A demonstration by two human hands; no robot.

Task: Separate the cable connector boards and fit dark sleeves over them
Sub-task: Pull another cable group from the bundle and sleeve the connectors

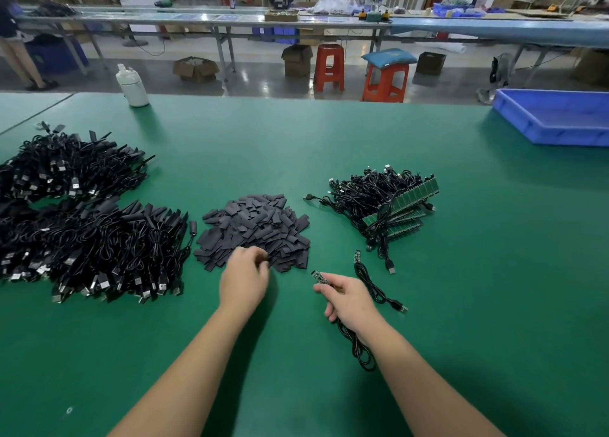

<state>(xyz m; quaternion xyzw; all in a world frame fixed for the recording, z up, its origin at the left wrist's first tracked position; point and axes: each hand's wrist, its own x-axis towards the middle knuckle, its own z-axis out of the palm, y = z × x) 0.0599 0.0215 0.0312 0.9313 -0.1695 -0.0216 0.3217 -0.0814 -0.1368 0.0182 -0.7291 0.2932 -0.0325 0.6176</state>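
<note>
A heap of dark flat sleeves [255, 230] lies mid-table. My left hand [244, 280] reaches into its near edge with fingers curled, pinching at a sleeve, though blur hides the grip. My right hand [349, 299] holds a small connector board [320, 277] that sticks up past the fingers, and its black cable [357, 347] trails down under the wrist. A second separated board with cable [370, 280] lies on the mat just right of that hand. Further back sits a bundle of cables still joined to green board strips [400, 205].
Two big piles of black sleeved cables [82, 225] fill the left side of the green mat [494, 271]. A blue plastic tray [557, 116] stands at the far right, a white bottle [131, 87] at the far edge. Beyond are workbenches and red stools.
</note>
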